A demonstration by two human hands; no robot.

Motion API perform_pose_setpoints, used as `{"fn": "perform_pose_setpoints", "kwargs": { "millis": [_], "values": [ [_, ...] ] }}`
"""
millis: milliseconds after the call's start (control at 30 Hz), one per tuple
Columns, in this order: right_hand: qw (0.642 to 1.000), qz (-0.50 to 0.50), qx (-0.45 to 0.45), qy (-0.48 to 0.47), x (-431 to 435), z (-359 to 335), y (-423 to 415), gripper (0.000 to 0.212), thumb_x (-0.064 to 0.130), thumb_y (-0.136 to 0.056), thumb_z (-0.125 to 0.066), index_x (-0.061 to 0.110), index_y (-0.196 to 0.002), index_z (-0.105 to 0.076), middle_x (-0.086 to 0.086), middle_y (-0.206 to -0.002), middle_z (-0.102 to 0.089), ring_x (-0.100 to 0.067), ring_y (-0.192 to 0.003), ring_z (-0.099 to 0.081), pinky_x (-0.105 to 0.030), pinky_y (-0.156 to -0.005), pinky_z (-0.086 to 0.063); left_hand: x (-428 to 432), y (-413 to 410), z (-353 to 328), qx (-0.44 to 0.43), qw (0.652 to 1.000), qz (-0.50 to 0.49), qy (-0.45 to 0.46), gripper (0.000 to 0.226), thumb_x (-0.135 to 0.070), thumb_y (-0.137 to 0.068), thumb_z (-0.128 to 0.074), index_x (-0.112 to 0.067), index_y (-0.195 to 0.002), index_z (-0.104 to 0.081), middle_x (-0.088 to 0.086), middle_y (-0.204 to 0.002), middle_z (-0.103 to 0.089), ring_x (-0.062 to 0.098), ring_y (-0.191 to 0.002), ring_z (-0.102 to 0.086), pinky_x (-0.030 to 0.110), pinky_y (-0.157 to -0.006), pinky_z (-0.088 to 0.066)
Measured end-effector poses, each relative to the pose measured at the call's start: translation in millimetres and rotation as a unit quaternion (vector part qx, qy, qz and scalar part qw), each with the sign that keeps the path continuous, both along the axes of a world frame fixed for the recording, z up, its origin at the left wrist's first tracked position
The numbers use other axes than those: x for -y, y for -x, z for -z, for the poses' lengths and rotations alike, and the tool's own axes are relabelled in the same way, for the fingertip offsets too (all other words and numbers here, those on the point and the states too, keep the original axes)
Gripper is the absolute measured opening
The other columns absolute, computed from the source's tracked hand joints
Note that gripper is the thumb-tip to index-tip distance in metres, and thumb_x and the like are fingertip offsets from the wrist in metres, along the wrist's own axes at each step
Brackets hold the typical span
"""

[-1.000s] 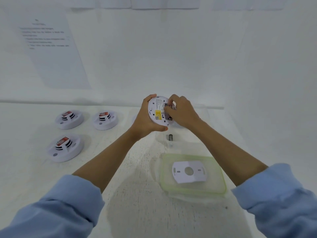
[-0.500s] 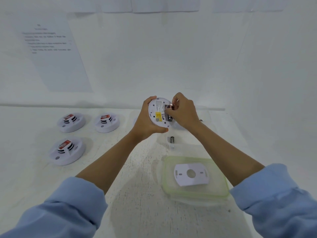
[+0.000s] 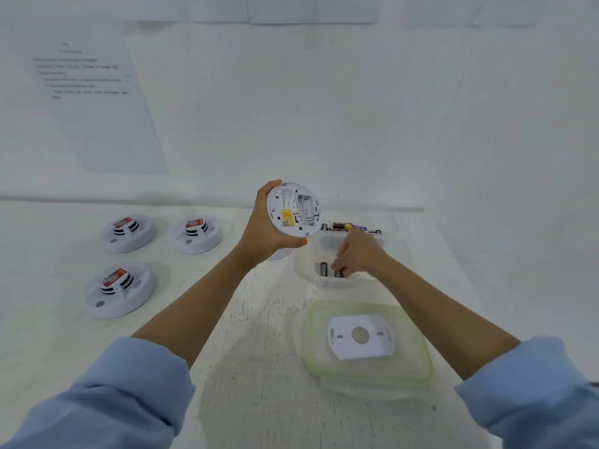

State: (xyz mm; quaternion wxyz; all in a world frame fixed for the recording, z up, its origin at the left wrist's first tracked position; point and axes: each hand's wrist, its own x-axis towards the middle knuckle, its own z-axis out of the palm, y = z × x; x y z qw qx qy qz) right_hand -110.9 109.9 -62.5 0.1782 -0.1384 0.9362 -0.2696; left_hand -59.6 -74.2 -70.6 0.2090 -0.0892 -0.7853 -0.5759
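My left hand [image 3: 262, 236] grips a white smoke detector [image 3: 293, 210] by its rim and holds it up, back side toward me, tilted; its battery bay looks empty. My right hand [image 3: 358, 254] reaches down into a small clear tub [image 3: 303, 259] and pinches a dark battery [image 3: 338, 273] at the tub's floor. A second battery [image 3: 323, 268] lies just to its left in the same tub.
Three smoke detectors [image 3: 120, 290] sit face up on the left. Behind the small tub is a clear box with several batteries [image 3: 350, 226]. A green-rimmed container [image 3: 311, 338] near me holds a white mounting plate [image 3: 359, 335]. A printed sheet [image 3: 97, 102] hangs on the wall.
My right hand left the detector's back and dropped into the clear tub with a battery. The detector's bay now shows empty. My left hand still holds the detector up.
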Motion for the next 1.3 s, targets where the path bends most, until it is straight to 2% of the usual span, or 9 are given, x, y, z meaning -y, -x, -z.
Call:
{"fn": "perform_pose_setpoints", "kwargs": {
  "millis": [133, 233, 333, 500, 667, 833, 1067, 1200, 1300],
  "values": [
    [0.993, -0.071, -0.025, -0.086, 10.7, 3.8, -3.4, 0.011, 0.013, -0.079, -0.066, 0.009, -0.078, -0.056, -0.015, -0.077, -0.066, -0.018, -0.066, -0.055, -0.036, -0.082, -0.053, 0.7, 4.5, 3.2, 0.0, 1.0, -0.001, 0.001, 0.102, -0.003, -0.048, -0.08, -0.007, -0.134, -0.025, 0.001, -0.129, -0.039, -0.016, -0.108, -0.045, 0.007, -0.087, -0.043],
    [0.995, -0.078, 0.047, -0.028, 7.6, -22.6, 3.8, 0.004, 0.006, -0.083, -0.062, 0.01, -0.083, -0.061, -0.008, -0.073, -0.063, -0.008, -0.044, -0.058, -0.023, -0.057, -0.054, 4.7, 10.5, 4.7, 0.005, 1.0, -0.004, -0.002, 0.101, -0.004, -0.047, -0.081, -0.015, -0.132, -0.027, 0.002, -0.13, -0.039, -0.012, -0.11, -0.045, 0.008, -0.087, -0.044],
    [0.997, -0.017, -0.044, 0.062, 7.5, -47.0, 35.6, 0.005, 0.005, -0.08, -0.066, 0.005, -0.084, -0.067, -0.005, -0.064, -0.061, -0.009, -0.04, -0.056, -0.015, -0.042, -0.043, 10.2, 18.5, 3.5, 0.01, 1.0, -0.004, -0.013, 0.101, -0.005, -0.047, -0.081, -0.019, -0.131, -0.027, 0.003, -0.132, -0.038, -0.004, -0.113, -0.046, 0.011, -0.087, -0.045],
    [0.987, -0.088, -0.091, -0.095, 28.1, -29.0, 80.3, 0.045, 0.025, -0.076, -0.073, 0.011, -0.117, -0.06, -0.006, -0.125, -0.057, -0.024, -0.112, -0.055, -0.032, -0.092, -0.042, 15.7, 34.9, 5.6, 0.011, 1.0, -0.006, 0.002, 0.102, -0.005, -0.048, -0.082, -0.015, -0.132, -0.025, 0.0, -0.13, -0.038, -0.013, -0.111, -0.044, 0.009, -0.088, -0.044],
    [0.977, -0.158, -0.034, -0.136, 39.1, -12.6, 98.7, 0.041, 0.023, -0.076, -0.072, 0.007, -0.112, -0.061, -0.003, -0.093, -0.059, -0.022, -0.081, -0.059, -0.033, -0.078, -0.049, 18.5, 47.3, 9.1, 0.014, 1.0, -0.016, 0.023, 0.101, -0.011, -0.048, -0.083, -0.017, -0.131, -0.025, -0.001, -0.129, -0.038, -0.013, -0.112, -0.042, 0.008, -0.09, -0.042],
    [0.966, -0.169, -0.093, -0.174, 45.7, -7.3, 98.7, 0.036, 0.024, -0.074, -0.071, 0.008, -0.105, -0.063, -0.002, -0.088, -0.059, -0.022, -0.082, -0.058, -0.031, -0.076, -0.048, 20.7, 53.3, 13.2, 0.011, 0.999, -0.017, 0.027, 0.103, -0.01, -0.047, -0.082, -0.007, -0.133, -0.026, 0.001, -0.127, -0.04, -0.014, -0.111, -0.044, 0.008, -0.091, -0.041],
    [0.99, -0.128, -0.063, -0.012, 29.2, -32.2, 97.8, 0.036, 0.021, -0.065, -0.081, 0.006, -0.092, -0.063, 0.003, -0.072, -0.055, -0.009, -0.064, -0.05, -0.021, -0.059, -0.04, 21.0, 48.1, 10.6, 0.029, 0.999, -0.007, 0.025, 0.105, -0.008, -0.047, -0.082, -0.008, -0.135, -0.025, -0.013, -0.124, -0.04, -0.016, -0.109, -0.043, 0.01, -0.093, -0.042],
    [0.978, -0.106, -0.084, 0.157, 11.8, -66.3, 81.1, 0.039, 0.014, -0.066, -0.081, 0.01, -0.1, -0.062, -0.001, -0.089, -0.058, -0.008, -0.067, -0.046, -0.02, -0.064, -0.038, 18.7, 41.5, 4.4, 0.031, 0.999, 0.005, 0.007, 0.104, -0.006, -0.047, -0.081, -0.009, -0.135, -0.025, -0.013, -0.123, -0.041, -0.016, -0.108, -0.045, 0.01, -0.09, -0.043],
    [0.966, -0.165, -0.108, 0.165, 10.3, -76.1, 56.1, 0.04, 0.014, -0.066, -0.08, 0.02, -0.101, -0.06, 0.001, -0.102, -0.055, -0.009, -0.077, -0.043, -0.017, -0.067, -0.037, 12.8, 34.6, -0.2, 0.028, 0.999, 0.026, -0.01, 0.105, 0.0, -0.049, -0.08, -0.008, -0.136, -0.023, -0.011, -0.123, -0.042, -0.014, -0.106, -0.047, 0.012, -0.085, -0.047]
  ]
}}
